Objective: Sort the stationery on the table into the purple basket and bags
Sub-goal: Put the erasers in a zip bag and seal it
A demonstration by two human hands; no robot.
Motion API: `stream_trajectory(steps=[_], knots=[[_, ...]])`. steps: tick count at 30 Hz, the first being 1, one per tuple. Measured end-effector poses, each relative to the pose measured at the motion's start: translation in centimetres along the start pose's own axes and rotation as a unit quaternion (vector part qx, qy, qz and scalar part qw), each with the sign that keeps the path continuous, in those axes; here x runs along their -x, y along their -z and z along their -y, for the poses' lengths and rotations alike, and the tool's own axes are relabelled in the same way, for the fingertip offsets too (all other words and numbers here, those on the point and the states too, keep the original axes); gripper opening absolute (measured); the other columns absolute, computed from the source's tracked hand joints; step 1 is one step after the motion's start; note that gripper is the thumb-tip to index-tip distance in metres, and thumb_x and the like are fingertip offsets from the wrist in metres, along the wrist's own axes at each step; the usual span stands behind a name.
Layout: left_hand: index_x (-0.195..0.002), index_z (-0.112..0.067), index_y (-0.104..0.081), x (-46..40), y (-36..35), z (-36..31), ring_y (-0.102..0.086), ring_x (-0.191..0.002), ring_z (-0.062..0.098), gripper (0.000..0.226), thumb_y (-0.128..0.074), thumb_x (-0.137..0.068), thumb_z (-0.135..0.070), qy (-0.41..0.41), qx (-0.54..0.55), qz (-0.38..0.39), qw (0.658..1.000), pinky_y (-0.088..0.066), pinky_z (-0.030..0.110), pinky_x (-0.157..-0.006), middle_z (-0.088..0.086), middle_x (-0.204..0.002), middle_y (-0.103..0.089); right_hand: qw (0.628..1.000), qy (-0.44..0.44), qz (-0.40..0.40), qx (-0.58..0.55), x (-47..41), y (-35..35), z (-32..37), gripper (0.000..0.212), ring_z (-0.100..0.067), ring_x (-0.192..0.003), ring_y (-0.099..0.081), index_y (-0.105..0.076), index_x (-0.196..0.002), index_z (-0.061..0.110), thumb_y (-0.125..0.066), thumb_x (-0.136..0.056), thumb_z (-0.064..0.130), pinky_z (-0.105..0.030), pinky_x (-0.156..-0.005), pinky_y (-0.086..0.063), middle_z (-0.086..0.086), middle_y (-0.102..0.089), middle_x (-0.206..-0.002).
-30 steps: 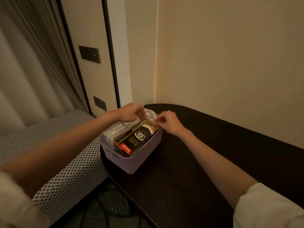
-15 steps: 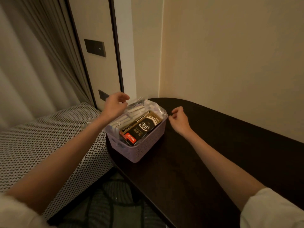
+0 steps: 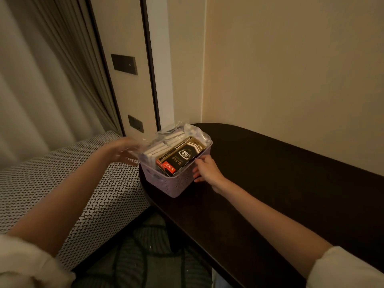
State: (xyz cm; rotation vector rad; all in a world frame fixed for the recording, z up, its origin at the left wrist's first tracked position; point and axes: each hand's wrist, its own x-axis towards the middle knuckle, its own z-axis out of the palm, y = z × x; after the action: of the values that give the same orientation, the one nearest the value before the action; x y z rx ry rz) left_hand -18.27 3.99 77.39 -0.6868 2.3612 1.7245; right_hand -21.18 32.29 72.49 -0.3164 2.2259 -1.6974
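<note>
Basket (image 3: 166, 183): light, stiff plastic, loaded; grip both side walls. Right hand (image 3: 204, 169) holds its right wall; left hand (image 3: 122, 150) blurred beside its left wall, grip undeterminable.

You are in a hotel-like bedroom. Long curtains (image 3: 41, 84), dark wall switch plates (image 3: 124, 64) and a woven upholstered seat (image 3: 62, 173) beside the dark tabletop (image 3: 270, 183) show it.

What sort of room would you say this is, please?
Probably a hotel room or bedroom: full-length curtains, dark switch plates on a wall panel, and an upholstered woven-pattern seat beside a dark wooden table.
</note>
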Motion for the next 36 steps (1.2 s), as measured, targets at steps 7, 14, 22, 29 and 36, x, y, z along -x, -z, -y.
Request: stream_trajectory(steps=[7,14,22,29,36], knots=[[-0.114,0.004,-0.052,2.6,-4.4,4.4,-0.062,-0.093,0.032,0.034,-0.036,-0.105,-0.024,0.012,0.215,-0.142,0.966,-0.052,0.043,-0.081,0.023,-0.110,-0.062,0.995,-0.026,-0.086,-0.037,-3.2,1.4,0.4,0.028,-0.014,-0.066,-0.060,-0.047,-0.123,0.004,-0.043,-0.101,0.021,-0.021,-0.050,-0.050,-0.008,-0.059,-0.089],[-0.104,-0.007,-0.062,5.2,-10.7,4.4,-0.060,-0.089,0.021,0.022,-0.045,-0.098,-0.019,-0.095,0.167,-0.193,0.962,-0.047,0.035,-0.074,0.008,-0.095,-0.064,0.995,-0.017,-0.096,0.016,-6.4,2.8,0.8,0.043,-0.022,-0.103,-0.057,-0.036,-0.141,0.014,-0.047,-0.099,0.019,-0.029,-0.069,-0.053,-0.009,-0.052,-0.128],[-0.131,-0.020,-0.051,1.6,-12.6,4.1,-0.062,-0.093,0.018,0.034,-0.043,-0.099,-0.028,-0.093,0.077,-0.238,0.964,-0.055,0.046,-0.087,0.004,-0.107,-0.066,0.994,0.010,-0.078,0.071,-7.9,5.2,0.0,0.048,-0.022,-0.117,-0.049,-0.042,-0.140,0.008,-0.049,-0.092,0.011,-0.040,-0.102,-0.043,-0.009,-0.050,-0.135],[-0.117,-0.015,-0.066,-2.9,-11.7,1.2,-0.066,-0.098,0.022,0.026,-0.055,-0.095,-0.024,-0.092,0.089,-0.134,0.983,-0.055,0.044,-0.091,0.007,-0.108,-0.070,0.974,0.008,-0.212,0.075,-9.2,8.8,-2.0,0.018,-0.018,-0.094,-0.053,-0.045,-0.112,0.008,-0.045,-0.098,0.019,-0.032,-0.077,-0.046,-0.011,-0.054,-0.114],[-0.121,-0.013,-0.063,-7.3,-14.0,-2.8,-0.066,-0.100,0.022,0.028,-0.049,-0.101,-0.026,-0.099,0.183,0.002,0.978,-0.052,0.037,-0.091,0.007,-0.104,-0.073,0.968,-0.003,-0.233,0.094,-8.3,12.7,-4.3,0.040,-0.023,-0.108,-0.057,-0.044,-0.130,0.006,-0.045,-0.098,0.030,-0.043,-0.090,-0.053,-0.009,-0.054,-0.122]])
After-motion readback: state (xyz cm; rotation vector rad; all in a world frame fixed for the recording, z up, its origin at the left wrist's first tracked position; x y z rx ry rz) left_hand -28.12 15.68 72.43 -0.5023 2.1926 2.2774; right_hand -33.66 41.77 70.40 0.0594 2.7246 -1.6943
